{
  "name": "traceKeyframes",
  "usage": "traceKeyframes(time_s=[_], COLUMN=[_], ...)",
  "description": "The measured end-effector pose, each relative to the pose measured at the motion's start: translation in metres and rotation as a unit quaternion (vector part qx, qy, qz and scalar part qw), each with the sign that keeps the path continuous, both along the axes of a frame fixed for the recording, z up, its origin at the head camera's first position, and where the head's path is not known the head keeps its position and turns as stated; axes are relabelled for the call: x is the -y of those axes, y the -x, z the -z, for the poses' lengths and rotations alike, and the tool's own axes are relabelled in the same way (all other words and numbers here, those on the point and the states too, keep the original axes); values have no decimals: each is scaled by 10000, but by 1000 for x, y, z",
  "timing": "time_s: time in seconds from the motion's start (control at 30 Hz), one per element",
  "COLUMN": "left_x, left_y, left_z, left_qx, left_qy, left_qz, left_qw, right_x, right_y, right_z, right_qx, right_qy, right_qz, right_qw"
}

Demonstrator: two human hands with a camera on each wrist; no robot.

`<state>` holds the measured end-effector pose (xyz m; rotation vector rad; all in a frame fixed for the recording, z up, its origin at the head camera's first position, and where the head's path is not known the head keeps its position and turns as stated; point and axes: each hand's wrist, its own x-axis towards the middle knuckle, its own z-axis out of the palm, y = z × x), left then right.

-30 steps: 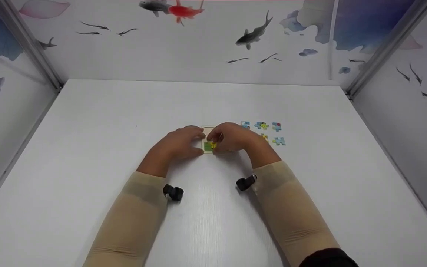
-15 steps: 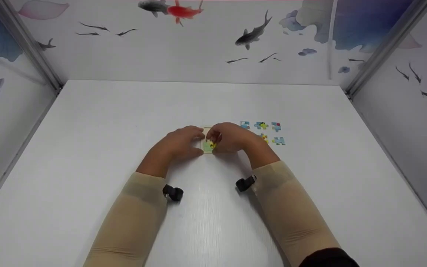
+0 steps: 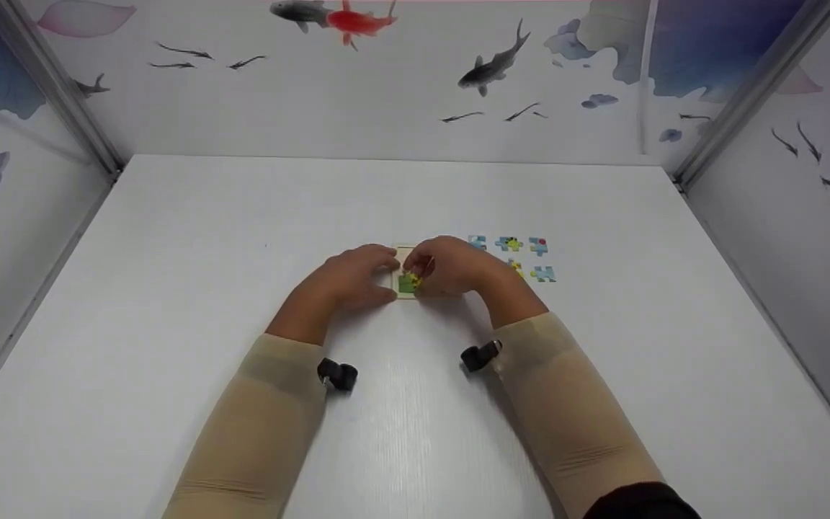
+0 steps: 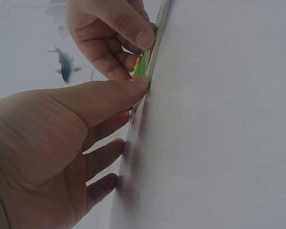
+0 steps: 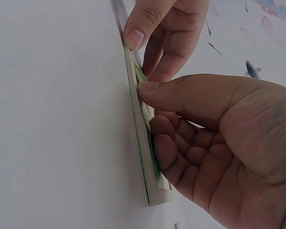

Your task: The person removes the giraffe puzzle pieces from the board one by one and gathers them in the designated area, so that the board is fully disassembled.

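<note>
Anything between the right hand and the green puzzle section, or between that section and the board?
Nothing visible: the right hand has its fingers on the green puzzle section. The left hand touches the left edge of the board. Whatever lies under the section is hidden.

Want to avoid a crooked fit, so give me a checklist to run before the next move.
1. Tray flat on the table: ok, it looks level in the right wrist view.
2. Left hand at the tray: ok, touching its edge.
3. Right hand on the green-and-yellow piece: ok, it pinches it.
4. Piece lying flat: not ok, its green part rises above the tray's edge in the left wrist view.
5. Joints lined up: cannot tell, partly covered.
6. All loose pieces in sight: cannot tell; five show, the right hand may hide others.
</note>
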<state>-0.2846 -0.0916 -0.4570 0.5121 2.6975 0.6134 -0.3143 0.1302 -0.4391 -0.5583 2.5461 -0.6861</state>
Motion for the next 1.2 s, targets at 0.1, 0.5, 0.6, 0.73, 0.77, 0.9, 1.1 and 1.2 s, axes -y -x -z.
traceKeyframes(time_s=[0.1, 0.5, 0.6, 0.73, 0.77, 0.9, 1.1, 1.2], left_x=[0, -1, -2, -4, -4, -5, -4, -2], left_y=[-1, -1, -1, -3, -3, -4, -4, -4], left_z=[0, -1, 0, -1, -1, -1, 0, 1], left_qx=[19, 57, 78, 129, 136, 103, 135, 90], left_qy=[-27, -173, -142, -130, -122, -89, -179, -187], left_qz=[-47, -89, -148, -215, -231, -252, -348, -279], left_qw=[10000, 9998, 9998, 9996, 9996, 9996, 9991, 9994], right_x=[-2, -33, -49, -69, -73, -88, -104, -109], right_y=[0, 4, 4, 2, 2, 0, 1, 3], right_z=[-1, -13, -16, -18, -19, -21, -20, -17], right_qx=[-56, 32, 151, 234, 246, 271, 461, 562], right_qy=[-9, 17, 12, -121, -157, -362, -573, -598], right_qz=[-57, -85, -75, -104, -113, -100, 89, 124], right_qw=[10000, 10000, 9999, 9996, 9995, 9989, 9973, 9966])
